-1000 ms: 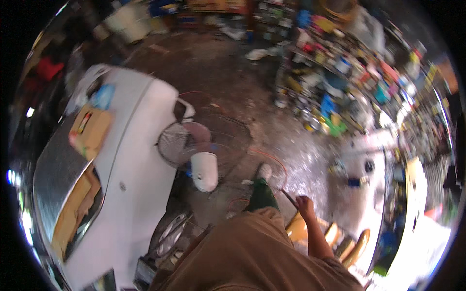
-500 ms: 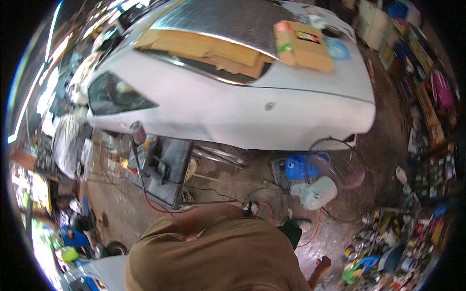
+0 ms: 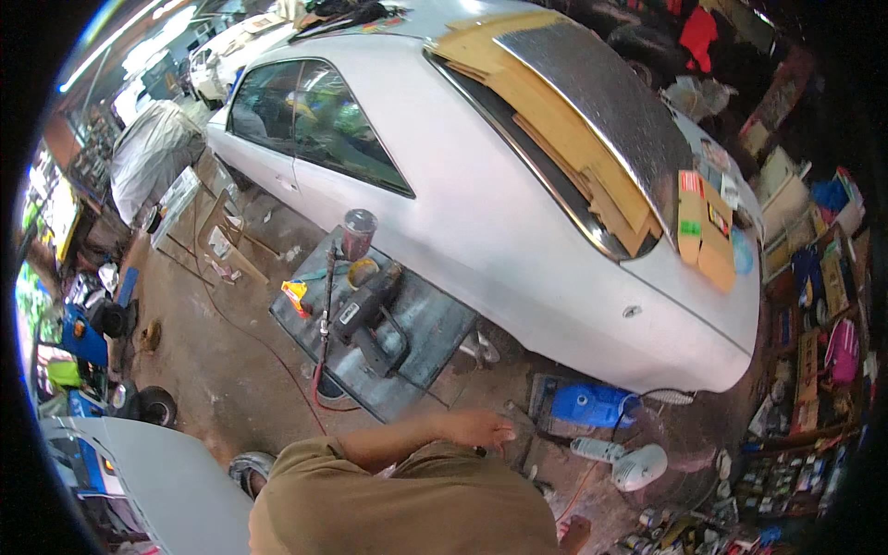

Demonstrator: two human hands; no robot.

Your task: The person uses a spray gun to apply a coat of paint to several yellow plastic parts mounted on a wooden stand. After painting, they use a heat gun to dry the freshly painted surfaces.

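My left forearm crosses in front of my body, and my left hand (image 3: 476, 430) hangs near the front edge of a dark metal-topped work table (image 3: 430, 347). Its fingers look loosely apart; a small dark patch beneath them cannot be made out. Low at the right of my body, my right hand (image 3: 573, 535) is small and partly hidden, its grip unclear. On the table lie a black power tool (image 3: 365, 319) with a loop handle, a cup with dark reddish contents (image 3: 359, 233), a yellow roll (image 3: 363, 272) and a hose with a metal fitting (image 3: 325, 319).
A whitish car (image 3: 518, 250) stands beyond the table, cardboard over its rear window and a flattened carton (image 3: 705, 227) on its trunk. At right are a blue jug (image 3: 592, 405) and a fan (image 3: 638, 467). A loose car panel (image 3: 166, 481) stands at lower left. Cords cross the floor.
My view has turned left, so the table and the car's side windows show more fully. My left hand has come out more into view; my right hand sits lower and closer to my body.
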